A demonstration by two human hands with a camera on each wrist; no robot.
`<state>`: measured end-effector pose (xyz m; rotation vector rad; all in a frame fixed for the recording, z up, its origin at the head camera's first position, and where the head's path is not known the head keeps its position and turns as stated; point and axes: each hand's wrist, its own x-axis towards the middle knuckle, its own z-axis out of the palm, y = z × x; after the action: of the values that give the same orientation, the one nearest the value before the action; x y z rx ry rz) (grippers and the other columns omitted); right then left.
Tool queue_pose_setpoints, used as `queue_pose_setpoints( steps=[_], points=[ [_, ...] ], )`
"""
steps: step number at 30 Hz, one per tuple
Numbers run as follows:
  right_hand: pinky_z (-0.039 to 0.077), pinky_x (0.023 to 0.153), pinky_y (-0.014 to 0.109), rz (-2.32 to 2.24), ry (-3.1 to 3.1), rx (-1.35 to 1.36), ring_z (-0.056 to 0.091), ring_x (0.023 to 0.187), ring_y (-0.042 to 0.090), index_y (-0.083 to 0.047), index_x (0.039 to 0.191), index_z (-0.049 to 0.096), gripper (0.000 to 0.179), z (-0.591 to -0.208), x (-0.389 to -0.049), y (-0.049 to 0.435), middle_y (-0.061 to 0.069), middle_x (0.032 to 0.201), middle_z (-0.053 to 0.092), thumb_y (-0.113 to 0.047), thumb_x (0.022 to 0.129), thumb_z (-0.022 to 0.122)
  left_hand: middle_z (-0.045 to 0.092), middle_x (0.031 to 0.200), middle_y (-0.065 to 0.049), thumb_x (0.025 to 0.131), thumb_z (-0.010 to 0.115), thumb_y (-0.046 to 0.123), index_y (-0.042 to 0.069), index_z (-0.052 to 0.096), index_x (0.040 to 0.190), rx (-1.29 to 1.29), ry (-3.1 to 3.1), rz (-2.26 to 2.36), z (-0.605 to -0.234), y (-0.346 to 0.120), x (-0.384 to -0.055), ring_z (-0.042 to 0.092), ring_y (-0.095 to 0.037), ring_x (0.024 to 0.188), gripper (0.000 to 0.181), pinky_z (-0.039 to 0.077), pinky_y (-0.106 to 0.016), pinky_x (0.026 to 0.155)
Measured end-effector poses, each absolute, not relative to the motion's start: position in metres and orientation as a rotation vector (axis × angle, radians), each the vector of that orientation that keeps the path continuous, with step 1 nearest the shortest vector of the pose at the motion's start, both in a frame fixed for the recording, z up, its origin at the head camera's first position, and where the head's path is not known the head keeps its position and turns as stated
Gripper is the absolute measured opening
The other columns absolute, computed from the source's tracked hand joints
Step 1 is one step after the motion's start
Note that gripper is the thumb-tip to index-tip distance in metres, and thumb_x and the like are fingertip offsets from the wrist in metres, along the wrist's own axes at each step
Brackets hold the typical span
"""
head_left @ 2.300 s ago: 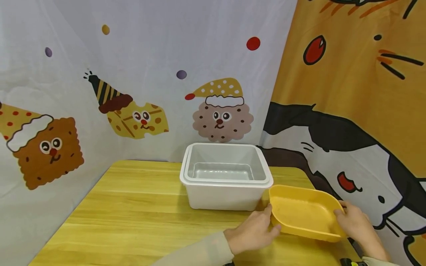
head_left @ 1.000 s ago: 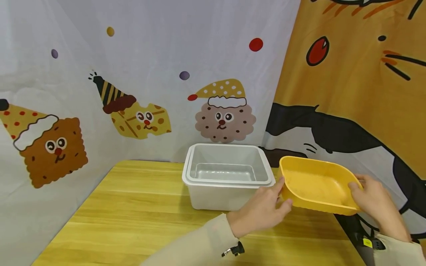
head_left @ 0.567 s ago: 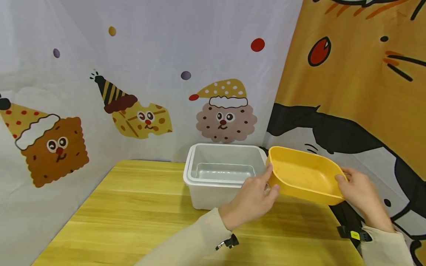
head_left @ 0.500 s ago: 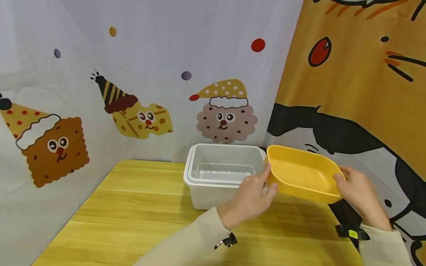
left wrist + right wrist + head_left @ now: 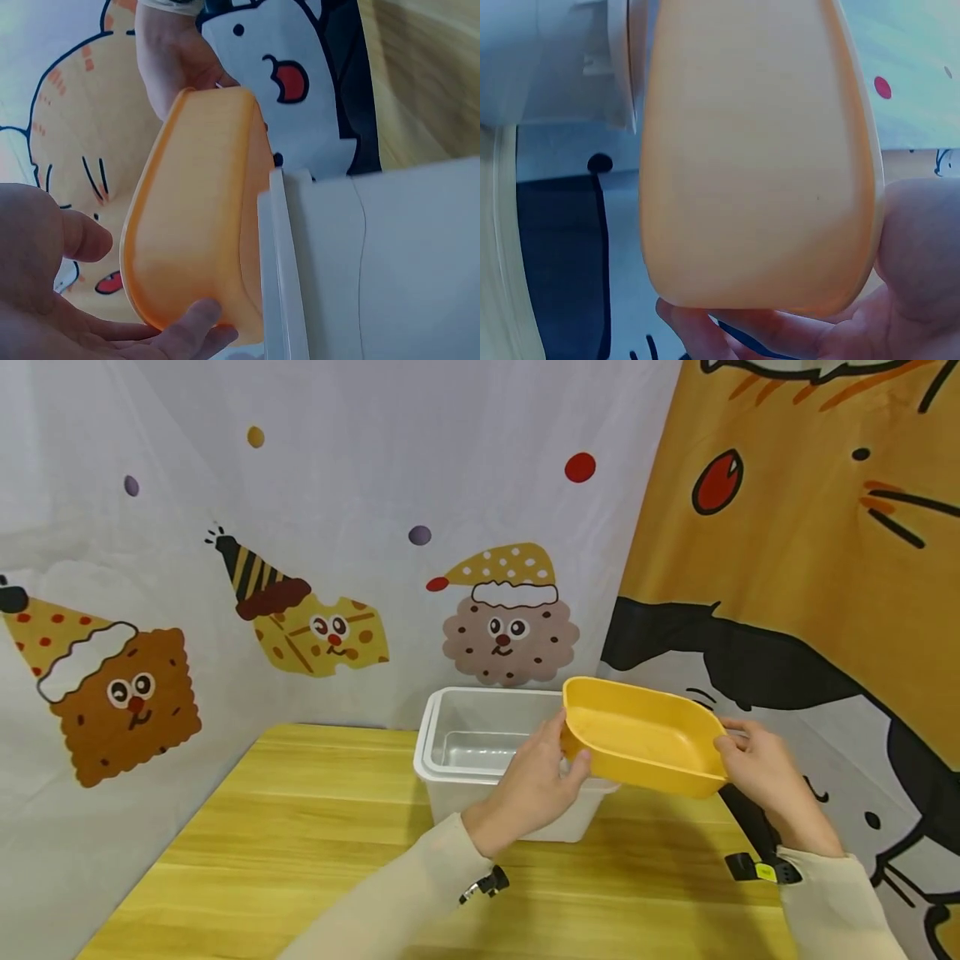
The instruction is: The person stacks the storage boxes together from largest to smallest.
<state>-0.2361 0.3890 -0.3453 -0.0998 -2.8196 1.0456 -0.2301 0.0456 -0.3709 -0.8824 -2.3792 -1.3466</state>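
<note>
A yellow plastic basin [image 5: 637, 731], shallow and round-cornered, is held in the air, tilted, over the right part of a white plastic bin [image 5: 465, 777]. My right hand [image 5: 761, 768] grips its right end, thumb at the rim and fingers outside; the right wrist view shows the basin [image 5: 757, 157] above that hand [image 5: 922, 262]. At the left end, my left hand [image 5: 525, 785] supports the basin with extended fingers. In the left wrist view those fingertips [image 5: 196, 321] press its outside, while the thumb stands apart from the rim. The basin hides the bin's right side.
The bin stands upright on a yellow wood-grain table [image 5: 300, 827] near its far edge. Behind and to the right hangs a cartoon-printed cloth [image 5: 337, 468]. Black wrist gear [image 5: 761, 868] is strapped at the sleeves.
Both hands have raised the basin from beside the bin and carried it leftward, so it overlaps the bin's right part. The bin stays in place.
</note>
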Motion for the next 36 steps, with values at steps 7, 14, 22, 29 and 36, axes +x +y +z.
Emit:
queue_pose_setpoints(
  steps=[7, 14, 22, 29, 36],
  points=[
    [0.07, 0.08, 0.028, 1.148, -2.829, -0.04, 0.08, 0.119, 0.04, 0.014, 0.178, 0.026, 0.067, -0.345, -0.241, 0.377, 0.048, 0.164, 0.055, -0.022, 0.123, 0.036, 0.069, 0.158, -0.021, 0.12, 0.062, 0.023, -0.002, 0.047, 0.171, -0.773, -2.445, -1.458, -0.365, 0.029, -0.241, 0.074, -0.031, 0.141, 0.059, 0.067, -0.042, 0.115],
    [0.071, 0.084, 0.027, 1.251, -2.795, -0.009, 0.077, 0.128, 0.044, 0.01, 0.18, 0.029, 0.066, -0.345, -0.247, 0.363, 0.045, 0.166, 0.055, -0.021, 0.122, 0.04, 0.073, 0.154, -0.025, 0.121, 0.06, 0.024, -0.006, 0.055, 0.164, -0.655, -2.481, -1.44, -0.358, 0.014, -0.252, 0.076, -0.035, 0.138, 0.053, 0.068, -0.046, 0.113],
    [0.072, 0.09, 0.028, 1.326, -2.809, 0.024, 0.072, 0.138, 0.047, 0.009, 0.18, 0.029, 0.066, -0.34, -0.255, 0.348, 0.042, 0.17, 0.053, -0.021, 0.123, 0.042, 0.078, 0.143, -0.027, 0.119, 0.062, 0.021, -0.008, 0.064, 0.156, -0.552, -2.496, -1.363, -0.351, 0.0, -0.267, 0.083, -0.034, 0.122, 0.047, 0.074, -0.041, 0.094],
    [0.072, 0.094, 0.03, 1.357, -2.802, 0.077, 0.066, 0.146, 0.054, 0.009, 0.18, 0.028, 0.064, -0.336, -0.261, 0.333, 0.041, 0.173, 0.05, -0.02, 0.125, 0.043, 0.082, 0.131, -0.022, 0.117, 0.063, 0.018, -0.005, 0.073, 0.148, -0.547, -2.521, -1.229, -0.35, -0.016, -0.274, 0.083, -0.028, 0.103, 0.039, 0.073, -0.034, 0.084],
    [0.069, 0.091, 0.023, 1.388, -2.797, 0.148, 0.067, 0.147, 0.052, 0.005, 0.18, 0.032, 0.064, -0.333, -0.269, 0.312, 0.037, 0.173, 0.052, -0.02, 0.124, 0.047, 0.085, 0.122, -0.02, 0.117, 0.062, 0.017, -0.005, 0.079, 0.138, -0.544, -2.512, -1.146, -0.351, -0.037, -0.281, 0.076, -0.021, 0.083, 0.035, 0.068, -0.032, 0.075]
  ],
)
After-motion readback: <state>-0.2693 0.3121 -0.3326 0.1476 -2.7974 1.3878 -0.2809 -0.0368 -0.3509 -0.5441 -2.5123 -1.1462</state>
